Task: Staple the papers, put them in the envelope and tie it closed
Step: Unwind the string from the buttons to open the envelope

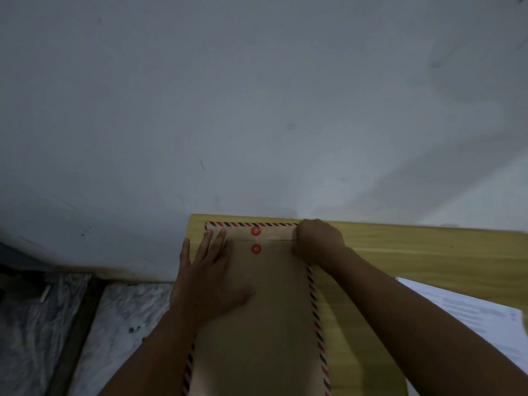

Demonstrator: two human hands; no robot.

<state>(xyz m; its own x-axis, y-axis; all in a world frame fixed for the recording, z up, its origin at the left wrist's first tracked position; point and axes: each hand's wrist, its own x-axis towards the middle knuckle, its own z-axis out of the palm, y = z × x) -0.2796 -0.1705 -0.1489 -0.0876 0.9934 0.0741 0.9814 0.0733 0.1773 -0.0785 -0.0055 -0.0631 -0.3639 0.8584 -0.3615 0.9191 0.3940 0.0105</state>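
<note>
Both hands press the closed flap of a brown paper envelope [265, 310] with a red-and-blue striped border.

The envelope lies lengthwise on the yellow wooden table [400, 252], flap towards the wall. The left hand [208, 281] rests flat, fingers straight; the right hand [317, 238] curls at the flap's edge, grasp unclear. A white string links two red round fasteners [256, 240]. White printed sheets [471, 315] lie to the right.

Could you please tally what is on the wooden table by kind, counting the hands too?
Hands: 2, left hand flat on the envelope, right hand at its flap edge
Envelopes: 1, the brown envelope
Red string buttons: 2, upper and lower
White paper sheets: 1 visible stack; sheet number unclear
Total: 6
</note>
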